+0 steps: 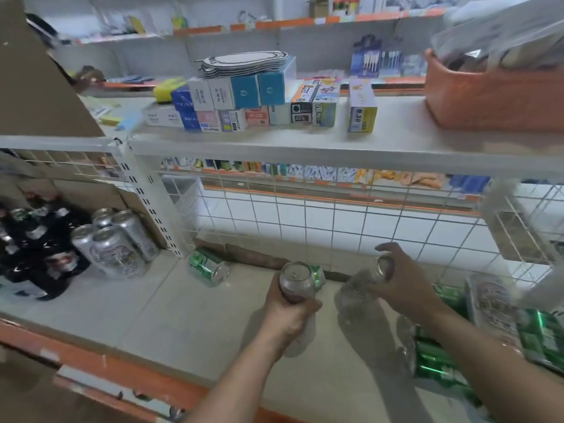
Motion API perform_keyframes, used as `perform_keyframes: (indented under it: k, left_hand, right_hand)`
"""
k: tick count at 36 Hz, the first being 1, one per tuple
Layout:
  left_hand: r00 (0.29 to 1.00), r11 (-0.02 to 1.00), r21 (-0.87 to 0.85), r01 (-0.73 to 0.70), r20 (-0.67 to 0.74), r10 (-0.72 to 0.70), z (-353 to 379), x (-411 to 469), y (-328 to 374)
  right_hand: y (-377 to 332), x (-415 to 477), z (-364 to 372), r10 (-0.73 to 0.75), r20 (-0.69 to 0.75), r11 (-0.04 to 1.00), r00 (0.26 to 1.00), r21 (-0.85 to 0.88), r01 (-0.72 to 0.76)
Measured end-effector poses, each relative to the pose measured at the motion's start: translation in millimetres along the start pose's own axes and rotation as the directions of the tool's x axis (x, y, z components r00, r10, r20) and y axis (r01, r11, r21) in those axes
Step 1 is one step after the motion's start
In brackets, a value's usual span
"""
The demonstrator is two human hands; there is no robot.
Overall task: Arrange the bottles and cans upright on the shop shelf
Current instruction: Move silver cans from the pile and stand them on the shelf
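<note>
Silver cans (116, 248), four upright; left hand (290, 315), right hand (406, 282) grip two.

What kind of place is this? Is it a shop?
Most likely a small shop. Little boxes of goods are stacked on a white metal shelf. Orange strips run along the shelf edges. Many silver cans and dark bottles stand grouped together below.
</note>
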State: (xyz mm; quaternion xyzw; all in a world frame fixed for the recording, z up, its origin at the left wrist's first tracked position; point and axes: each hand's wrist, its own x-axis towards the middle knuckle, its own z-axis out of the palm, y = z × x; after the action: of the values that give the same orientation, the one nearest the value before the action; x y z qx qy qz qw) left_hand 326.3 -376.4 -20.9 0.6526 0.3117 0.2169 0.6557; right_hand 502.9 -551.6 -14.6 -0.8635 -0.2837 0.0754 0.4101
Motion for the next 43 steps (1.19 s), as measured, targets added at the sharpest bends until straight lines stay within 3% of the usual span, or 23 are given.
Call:
perform_keyframes:
  k: [5, 9, 15, 21, 25, 28, 35, 43]
  left_hand:
    - [0.999, 1.000, 0.020, 0.019, -0.033, -0.018, 12.7, 0.7, -2.6]
    - [0.999, 0.999, 0.037, 0.023, -0.025, -0.022, 15.6, -4.9, -7.3]
    - [0.999, 0.997, 0.075, -0.001, -0.032, 0.003, -0.7, -21.5, -6.2]
    - [0.981, 0.996, 0.069, 0.054, -0.189, -0.040, -44.5, -31.8, -14.3]
    - [0.970, 0.996, 0.063, 0.057, -0.242, -0.040, -80.5, -25.9, -11.0]
    - [0.969, 0.998, 0.065, 0.022, -0.249, -0.005, -111.7, -19.3, -10.1]
    - [0.968, 0.997, 0.068, -0.023, -0.246, 0.039, -228.8, -14.2, -13.6]
    - [0.953, 0.999, 0.050, 0.004, -0.302, 0.011, -398.8, -10.2, 8.5]
  right_hand:
    - [12.8, -8.5, 15.4, 0.002, -0.025, 0.985, 1.000, 0.173, 0.003]
    - [21.7, -15.8, 34.7, 0.094, 0.001, 0.937, 0.996, 0.337, -0.089]
    - [24.6, -13.3, 64.8, 0.138, 0.130, 0.898, 0.982, 0.402, -0.179]
    - [24.4, -8.3, 91.6, 0.253, 0.030, 0.885, 0.967, 0.396, -0.244]
    - [-20.4, -36.4, 110.7, 0.194, -0.069, 0.915, 0.978, 0.371, -0.156]
    - [-58.4, -54.1, 137.8, 0.108, 0.027, 0.936, 0.994, 0.333, -0.111]
    - [-168.5, -69.0, 238.9, 0.118, 0.200, 0.886, 0.973, 0.421, -0.194]
    - [-291.0, -64.5, 349.1, 0.068, 0.285, 0.840, 0.956, 0.501, -0.209]
